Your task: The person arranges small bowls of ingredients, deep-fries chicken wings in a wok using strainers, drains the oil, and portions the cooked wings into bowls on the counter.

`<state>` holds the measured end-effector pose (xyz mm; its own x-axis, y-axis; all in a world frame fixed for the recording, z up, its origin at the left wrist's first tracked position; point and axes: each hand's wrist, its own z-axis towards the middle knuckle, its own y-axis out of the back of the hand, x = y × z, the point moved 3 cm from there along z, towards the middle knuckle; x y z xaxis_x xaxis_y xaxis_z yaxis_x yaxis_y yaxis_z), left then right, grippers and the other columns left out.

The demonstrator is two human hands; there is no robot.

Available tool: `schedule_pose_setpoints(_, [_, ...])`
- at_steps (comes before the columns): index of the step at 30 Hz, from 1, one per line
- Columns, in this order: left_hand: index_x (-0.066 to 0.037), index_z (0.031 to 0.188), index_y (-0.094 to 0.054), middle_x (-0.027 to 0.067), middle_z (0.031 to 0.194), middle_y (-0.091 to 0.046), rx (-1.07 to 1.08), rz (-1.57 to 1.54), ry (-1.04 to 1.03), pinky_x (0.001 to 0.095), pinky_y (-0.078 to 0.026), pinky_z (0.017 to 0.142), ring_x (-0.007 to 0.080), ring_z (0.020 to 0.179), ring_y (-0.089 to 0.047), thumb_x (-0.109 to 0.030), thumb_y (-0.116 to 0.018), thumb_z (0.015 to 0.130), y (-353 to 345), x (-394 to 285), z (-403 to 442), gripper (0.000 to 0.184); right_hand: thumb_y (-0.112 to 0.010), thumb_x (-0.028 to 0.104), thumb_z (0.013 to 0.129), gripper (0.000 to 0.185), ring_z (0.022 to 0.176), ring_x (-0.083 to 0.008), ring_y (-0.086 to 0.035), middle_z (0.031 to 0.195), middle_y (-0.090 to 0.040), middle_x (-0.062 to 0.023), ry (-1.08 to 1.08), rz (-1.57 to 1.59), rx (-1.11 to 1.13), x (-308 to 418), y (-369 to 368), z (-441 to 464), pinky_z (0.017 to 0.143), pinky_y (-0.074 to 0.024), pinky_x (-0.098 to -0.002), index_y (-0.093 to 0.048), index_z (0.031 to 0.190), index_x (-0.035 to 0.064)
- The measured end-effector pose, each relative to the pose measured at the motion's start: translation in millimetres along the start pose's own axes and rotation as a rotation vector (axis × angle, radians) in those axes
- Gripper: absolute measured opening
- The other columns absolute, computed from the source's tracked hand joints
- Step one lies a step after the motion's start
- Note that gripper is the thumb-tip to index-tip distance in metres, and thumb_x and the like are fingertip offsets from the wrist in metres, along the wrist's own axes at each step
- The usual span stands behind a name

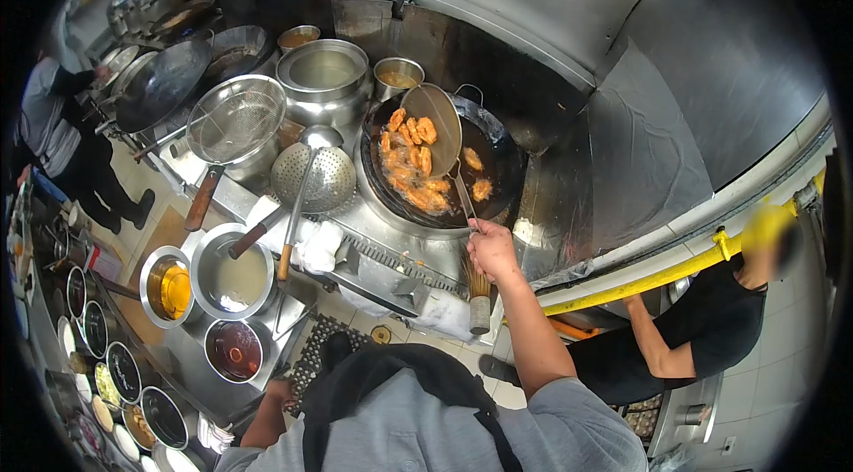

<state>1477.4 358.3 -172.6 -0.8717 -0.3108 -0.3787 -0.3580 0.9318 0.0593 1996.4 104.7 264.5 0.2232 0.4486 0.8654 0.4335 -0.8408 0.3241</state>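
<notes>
Black apron (440,364) lies nearest you; your right fingers (478,247) are wrapped round the handle of the strainer (437,108) — its long axis running forward and slightly left, its bowl over the wok (511,161). Your left fingers (286,390) hang farther off — their grip can't be told.

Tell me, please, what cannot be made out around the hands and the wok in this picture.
Bottom of the wok: head view, hidden by dark oil and frying pieces.
Handle end of the skimmer: head view, covered by the right hand.
What, if anything, the left hand holds: head view, too small and dim.
Grip of the far-left co-worker: head view, blurred.
</notes>
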Motion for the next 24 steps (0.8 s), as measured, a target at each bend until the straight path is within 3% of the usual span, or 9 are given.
schedule_pose_setpoints(3, [-0.008, 0.097, -0.057, 0.0137, 0.076, -0.061, 0.010, 0.129, -0.074, 0.0391, -0.050, 0.055, 0.0268, 0.064, -0.062, -0.030, -0.057, 0.089, -2, -9, -15, 0.023, -0.050, 0.003, 0.086, 0.041, 0.043, -0.0101, -0.046, 0.063, -0.055, -0.0020, 0.092, -0.066, -0.043, -21, 4, 13, 0.036, -0.0374, -0.0270, -0.053, 0.127, -0.0001])
schedule_pose_setpoints(4, [-0.009, 0.098, -0.057, 0.0136, 0.077, -0.061, 0.013, 0.172, -0.099, 0.0393, -0.050, 0.057, 0.0269, 0.067, -0.063, -0.030, -0.057, 0.089, -4, -13, -19, 0.023, -0.050, 0.003, 0.086, 0.039, 0.046, -0.0111, -0.048, 0.064, -0.056, -0.0024, 0.284, -0.256, -0.113, -25, 6, 20, 0.042, -0.0401, -0.0274, -0.055, 0.124, -0.0012])
schedule_pose_setpoints(6, [-0.008, 0.100, -0.057, 0.0128, 0.079, -0.062, -0.081, -0.232, 0.102, 0.0387, -0.050, 0.060, 0.0260, 0.070, -0.063, -0.029, -0.059, 0.088, -8, -14, -25, 0.025, -0.050, 0.003, 0.086, 0.036, 0.050, -0.0121, -0.050, 0.066, -0.058, -0.0028, 0.475, -0.447, -0.182, -36, 10, 28, 0.047, -0.0428, -0.0278, -0.058, 0.121, -0.0023])
schedule_pose_setpoints(8, [-0.006, 0.101, -0.058, 0.0122, 0.079, -0.062, -0.053, -0.229, 0.097, 0.0391, -0.050, 0.060, 0.0255, 0.070, -0.063, -0.029, -0.059, 0.087, -6, -4, -11, 0.027, -0.050, 0.003, 0.086, 0.033, 0.056, -0.0138, -0.053, 0.068, -0.060, -0.0044, 0.508, -0.433, -0.225, -31, 13, 19, 0.056, -0.0448, -0.0276, -0.060, 0.117, -0.0032])
schedule_pose_setpoints(12, [-0.004, 0.099, -0.060, 0.0105, 0.078, -0.062, -0.044, -0.144, 0.035, 0.0385, -0.050, 0.058, 0.0243, 0.067, -0.063, -0.028, -0.060, 0.086, -10, -10, -22, 0.028, -0.050, 0.004, 0.086, 0.036, 0.049, -0.0121, -0.049, 0.066, -0.058, -0.0031, 0.388, -0.253, -0.153, -12, 21, -13, 0.046, -0.0418, -0.0276, -0.057, 0.122, -0.0013])
schedule_pose_setpoints(14, [-0.004, 0.098, -0.061, 0.0100, 0.076, -0.062, -0.045, -0.142, 0.049, 0.0377, -0.050, 0.057, 0.0241, 0.064, -0.062, -0.028, -0.060, 0.087, -10, -13, -25, 0.026, -0.050, 0.004, 0.087, 0.039, 0.043, -0.0095, -0.044, 0.063, -0.054, -0.0018, 0.114, -0.019, -0.076, -3, 26, -32, 0.036, -0.0352, -0.0265, -0.053, 0.127, 0.0010])
schedule_pose_setpoints(19, [-0.004, 0.089, -0.061, 0.0094, 0.073, -0.062, -0.199, -0.112, 0.135, 0.0353, -0.050, 0.052, 0.0232, 0.059, -0.061, -0.026, -0.056, 0.089, -16, -22, -36, 0.022, -0.049, 0.004, 0.089, 0.040, 0.040, -0.0071, -0.040, 0.063, -0.052, -0.0015, -0.004, 0.096, -0.089, 5, 49, -64, 0.031, -0.0290, -0.0243, -0.051, 0.128, 0.0031])
schedule_pose_setpoints(21, [-0.005, 0.088, -0.059, 0.0097, 0.073, -0.062, -0.009, -0.099, -0.017, 0.0353, -0.051, 0.053, 0.0233, 0.059, -0.062, -0.028, -0.053, 0.091, -8, -14, -16, 0.024, -0.049, 0.004, 0.089, 0.039, 0.040, -0.0071, -0.040, 0.064, -0.052, -0.0016, -0.015, 0.143, -0.105, 1, 60, -70, 0.032, -0.0293, -0.0239, -0.051, 0.128, 0.0033])
schedule_pose_setpoints(24, [-0.005, 0.089, -0.057, 0.0093, 0.071, -0.060, 0.105, -0.216, 0.075, 0.0348, -0.051, 0.053, 0.0239, 0.065, -0.063, -0.028, -0.050, 0.093, 0, -6, -2, 0.025, -0.049, 0.003, 0.089, 0.039, 0.041, -0.0070, -0.040, 0.064, -0.052, -0.0014, 0.009, 0.171, -0.201, -4, 79, -77, 0.032, -0.0293, -0.0227, -0.051, 0.128, 0.0040])
